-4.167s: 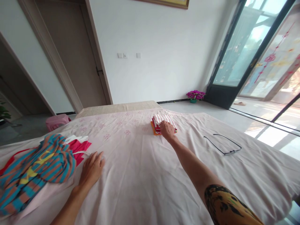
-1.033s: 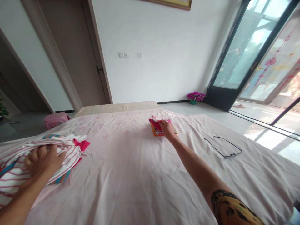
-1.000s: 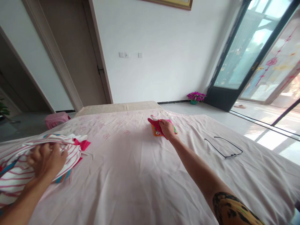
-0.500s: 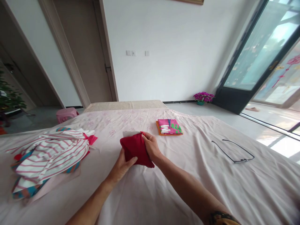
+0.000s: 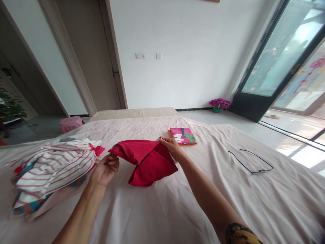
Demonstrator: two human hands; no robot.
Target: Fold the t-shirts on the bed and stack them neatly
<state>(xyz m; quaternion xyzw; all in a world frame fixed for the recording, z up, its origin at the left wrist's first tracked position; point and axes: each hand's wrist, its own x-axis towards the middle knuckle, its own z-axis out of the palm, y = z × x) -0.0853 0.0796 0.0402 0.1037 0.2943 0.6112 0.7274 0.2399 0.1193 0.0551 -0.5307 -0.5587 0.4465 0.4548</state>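
A red cloth [image 5: 152, 162], partly unfolded, hangs between my two hands above the bed-like surface. My left hand [image 5: 106, 166] pinches its far left corner, with the fingers curled in. At the upper right edge, my right hand [image 5: 170, 145] grips the cloth between thumb and fingers. Part of the red cloth droops toward the pale sheet [image 5: 157, 213]; whether its lowest edge touches the sheet I cannot tell. Just beyond my right hand lies a folded pink cloth [image 5: 186, 135] with white and green print and an orange underside.
To the left lies a crumpled heap of striped cloth [image 5: 58, 169] with red and blue-orange parts. Black-framed glasses [image 5: 261, 171] rest on the sheet at the right. A pink stool [image 5: 71, 124], purple flowers [image 5: 219, 103] and a glass door [image 5: 264, 71] stand beyond.
The red cloth was a compact folded square in both hands and is now spread wider. My left hand has moved left and up, pulling one corner out; the right hand moved slightly up and right.
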